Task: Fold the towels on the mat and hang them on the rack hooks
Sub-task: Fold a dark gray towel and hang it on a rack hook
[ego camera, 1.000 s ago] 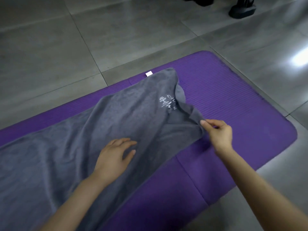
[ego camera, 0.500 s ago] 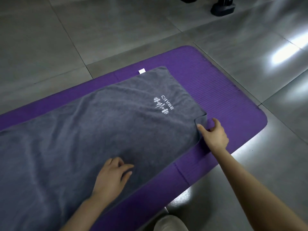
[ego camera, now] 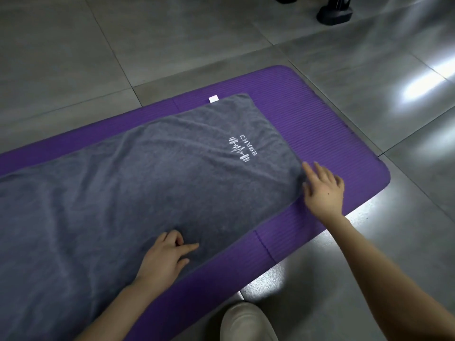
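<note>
Plainly, no fold was made: the towel (ego camera: 147, 193) was pressed flat by left hand (ego camera: 165, 259) and right hand (ego camera: 322, 190), fingers loose, nothing gripped.

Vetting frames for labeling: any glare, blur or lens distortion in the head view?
Head view: bright glare on the grey floor tiles at upper right and along the near edge of the purple mat; right hand slightly motion-blurred at the fingertips; white logo on the grey towel sharp; mild wide-angle bowing of the mat's long edges.
</note>
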